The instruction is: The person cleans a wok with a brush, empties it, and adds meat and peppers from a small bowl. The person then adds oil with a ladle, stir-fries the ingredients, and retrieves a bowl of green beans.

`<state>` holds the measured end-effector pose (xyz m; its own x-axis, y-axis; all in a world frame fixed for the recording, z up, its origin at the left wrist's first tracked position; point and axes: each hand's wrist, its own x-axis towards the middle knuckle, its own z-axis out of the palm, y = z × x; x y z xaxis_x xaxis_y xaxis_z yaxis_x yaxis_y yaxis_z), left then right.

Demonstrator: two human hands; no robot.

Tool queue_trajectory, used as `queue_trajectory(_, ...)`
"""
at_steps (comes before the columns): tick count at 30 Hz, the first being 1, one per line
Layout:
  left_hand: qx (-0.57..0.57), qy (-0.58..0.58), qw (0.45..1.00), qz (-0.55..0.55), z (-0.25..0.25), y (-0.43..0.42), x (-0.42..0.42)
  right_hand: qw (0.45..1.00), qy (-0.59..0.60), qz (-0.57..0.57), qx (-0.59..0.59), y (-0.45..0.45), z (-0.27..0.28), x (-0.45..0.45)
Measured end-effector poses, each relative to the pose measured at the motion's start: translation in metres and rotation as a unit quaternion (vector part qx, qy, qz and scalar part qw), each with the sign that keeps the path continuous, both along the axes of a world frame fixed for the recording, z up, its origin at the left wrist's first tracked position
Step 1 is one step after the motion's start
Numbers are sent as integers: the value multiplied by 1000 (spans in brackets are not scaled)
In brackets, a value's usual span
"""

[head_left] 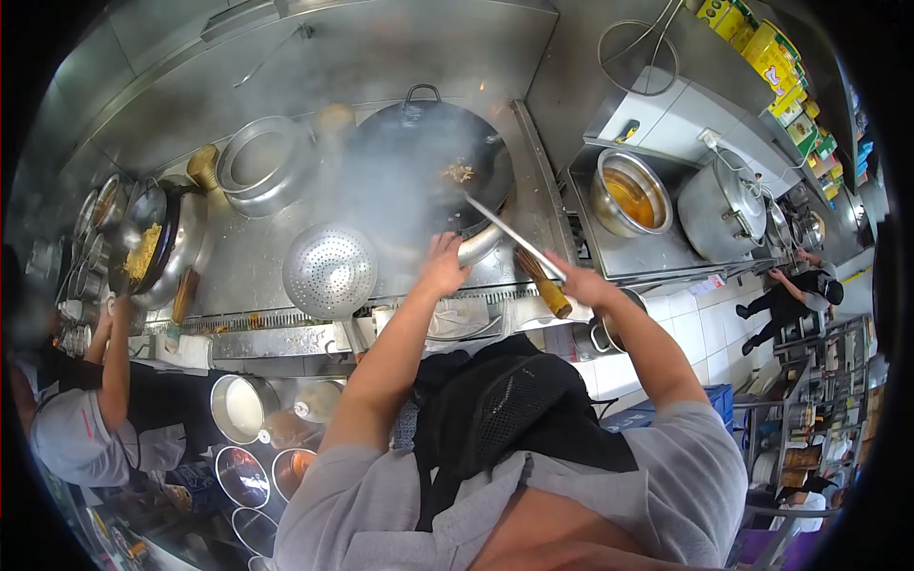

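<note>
Steam hangs over a large black wok point(489, 143), which has a loop handle on its far rim. A small heap of light-brown food point(459, 171) lies in it. My left hand point(444, 265) is closed on the wok's near rim. My right hand point(579, 284) grips the end of a long metal wok ladle point(514, 234). That handle slants over the rim towards the food, and the ladle's head is hard to make out. Below the handle, a bamboo brush point(545, 287) with a yellow-wrapped grip lies on the stove's front edge. A perforated strainer point(329, 271) rests left of the wok.
At left, a co-worker's hands point(112, 319) are at another wok point(195, 233) holding yellow food. A metal bowl of oil point(630, 195) and a lidded pot point(722, 209) stand right. Stacked pans point(259, 162) sit behind the strainer. Containers point(240, 409) stand lower left. Another person point(804, 290) is far right.
</note>
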<state>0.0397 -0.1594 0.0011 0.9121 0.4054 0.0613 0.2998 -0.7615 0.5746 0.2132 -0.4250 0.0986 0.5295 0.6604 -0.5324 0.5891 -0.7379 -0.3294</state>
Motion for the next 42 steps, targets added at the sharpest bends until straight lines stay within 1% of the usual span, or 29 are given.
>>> queue_trajectory(1, -11, -15, 1000, -7, -4, 3, -1, 1000, -1, 5, 2, 8, -1, 22)
queue_trajectory(2, -21, -28, 999, -13, -7, 6, -3, 998, -1, 11, 68, 16, -2, 43)
queue_trajectory(4, -21, -35, 999, -6, -8, 10, -9, 990, 2, 27, 138, 30, -1, 61)
queue_trajectory(5, -25, -45, 999, -5, -8, 9, -9, 988, 20, -11, 155, 37, -3, 66)
queue_trajectory(7, -20, -34, 999, 19, 2, 2, -11, 972, -22, -29, 232, 46, -25, 66)
queue_trajectory(10, -7, -21, 999, 44, 7, -6, -8, 975, -109, -77, 178, 71, -71, 35)
queue_trajectory(11, -1, -20, 998, 52, 5, -8, -6, 976, -105, -76, 177, 67, -74, 42)
queue_trajectory(12, -2, -14, 998, 53, 6, -10, -7, 970, 95, -90, 204, 66, -72, 46)
queue_trajectory(13, -16, -18, 998, 51, 7, -9, -8, 924, 291, -102, 225, 64, -72, 47)
queue_trajectory(14, -29, -25, 998, 51, 8, -7, -8, 923, 296, -101, 225, 56, -69, 48)
queue_trajectory(15, -36, -28, 997, 54, 10, -6, -8, 959, 192, -3, 206, 45, -45, 39)
queue_trajectory(17, -38, -17, 997, 58, 14, -9, -7, 972, 87, 113, 189, 23, -9, 23)
queue_trajectory(18, -42, -11, 997, 61, 16, -10, -4, 971, 87, 117, 189, 18, -22, 29)
queue_trajectory(20, -32, -11, 997, 76, 11, -11, -1, 924, -6, 248, 291, 7, -60, 42)
queue_trajectory(21, -20, -10, 996, 84, 5, -13, -1, 979, 93, 147, 106, 18, -17, 30)
queue_trajectory(22, -23, -8, 996, 83, 1, -13, 0, 979, 95, 145, 104, 28, -32, 45)
queue_trajectory(24, -34, -20, 996, 75, -2, -11, 1, 977, 41, 133, 162, 49, -72, 74)
queue_trajectory(25, -21, -3, 996, 84, 0, -12, 3, 976, 39, 137, 165, 56, -47, 71)
queue_trajectory(27, -22, 7, 996, 88, 7, -13, 3, 974, 181, -53, 127, 70, -4, 55)
queue_trajectory(28, -28, 16, 996, 87, 8, -14, 6, 974, 178, -52, 128, 80, -13, 52)
queue_trajectory(30, -13, 14, 996, 89, 9, -15, 8, 978, -27, -56, 200, 101, -52, 49)
queue_trajectory(31, 2, 19, 996, 90, 8, -17, 6, 977, -31, -62, 202, 111, -61, 47)
queue_trajectory(32, -2, 20, 995, 94, 8, -18, 5, 978, -30, -59, 198, 113, -66, 53)
queue_trajectory(34, -23, 12, 996, 87, 8, -15, 4, 982, 84, 34, 163, 112, -67, 60)
queue_trajectory(35, -15, 4, 996, 92, 2, -11, 4, 970, 12, 137, 199, 99, -77, 70)
queue_trajectory(37, -26, 4, 995, 98, 15, -14, -1, 968, -47, 213, 127, 69, -72, 87)
queue_trajectory(38, -38, 0, 994, 105, 19, -15, -2, 971, -85, 217, 53, 55, -45, 88)
queue_trajectory(39, -27, -15, 993, 110, 6, -10, -2, 967, -124, 221, -22, 41, -15, 89)
queue_trajectory(42, -39, -19, 993, 106, 13, -10, -5, 951, -163, 264, 6, -3, 20, 85)
